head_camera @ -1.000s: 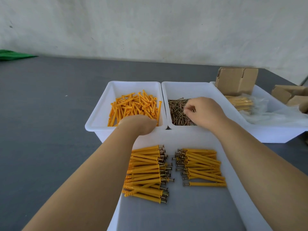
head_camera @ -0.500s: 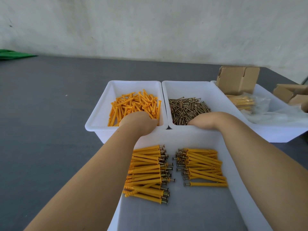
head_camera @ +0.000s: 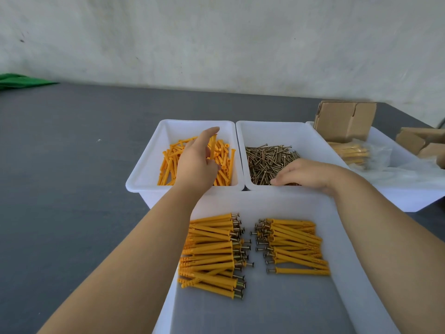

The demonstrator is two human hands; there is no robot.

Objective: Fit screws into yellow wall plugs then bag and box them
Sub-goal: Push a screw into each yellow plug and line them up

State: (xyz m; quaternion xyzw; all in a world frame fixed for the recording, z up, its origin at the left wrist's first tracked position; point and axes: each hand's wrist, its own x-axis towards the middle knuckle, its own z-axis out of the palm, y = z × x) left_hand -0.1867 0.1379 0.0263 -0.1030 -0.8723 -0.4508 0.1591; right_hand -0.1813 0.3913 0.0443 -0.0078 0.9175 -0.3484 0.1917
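A: Person, what is worn on the arms?
B: Nothing visible; both forearms bare to the frame edge, no sleeves
A: Left hand [head_camera: 196, 162], right hand [head_camera: 305, 173]?
B: No gloves, rings, watch

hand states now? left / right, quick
Left hand: pinching one yellow wall plug, lifted over the plug bin.
Right hand: resting in the screws; cannot tell if it holds one.

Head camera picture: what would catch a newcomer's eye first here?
Probably the two neat rows of assembled yellow plugs with screws in the near white tray. Behind it, the left hand lifts one yellow wall plug from its bin, while the right hand reaches into the bin of loose screws.
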